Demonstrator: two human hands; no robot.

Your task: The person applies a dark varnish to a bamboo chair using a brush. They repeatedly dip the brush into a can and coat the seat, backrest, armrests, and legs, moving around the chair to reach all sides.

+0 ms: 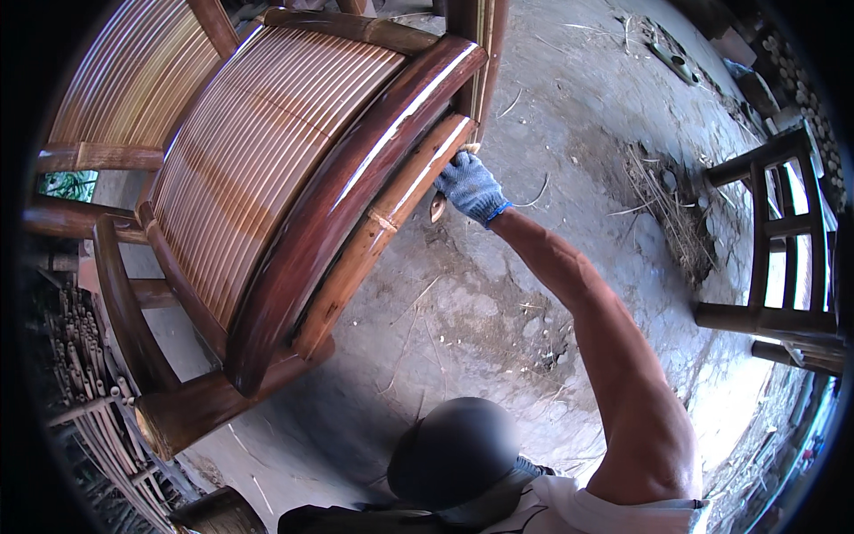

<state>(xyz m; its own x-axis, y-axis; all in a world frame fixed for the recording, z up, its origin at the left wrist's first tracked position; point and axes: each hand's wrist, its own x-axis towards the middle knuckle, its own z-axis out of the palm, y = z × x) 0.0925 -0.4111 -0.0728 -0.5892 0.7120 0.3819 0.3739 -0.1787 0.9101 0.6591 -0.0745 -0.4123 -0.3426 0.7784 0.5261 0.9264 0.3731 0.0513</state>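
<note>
My right hand [471, 186], in a grey-blue knitted glove with a blue cuff, reaches to the far end of a light brown bamboo pole [382, 219]. Its fingers are closed. A small tan piece [471, 149] shows just beyond the fingers, and a brown oval end [438, 208] pokes out below them; whether both belong to one held thing I cannot tell. The pole runs along the front of a glossy bamboo chair [276, 116], beneath a thick dark red-brown curved rail [356, 196]. The chair seat is made of narrow slats. My left hand is out of view.
A dark wooden or bamboo frame [774, 227] stands at the right. Bundled thin sticks [93, 374] lie at the lower left, and dry twigs [672, 222] litter the rough grey floor [551, 107]. A dark blurred round shape [454, 454] sits at the bottom.
</note>
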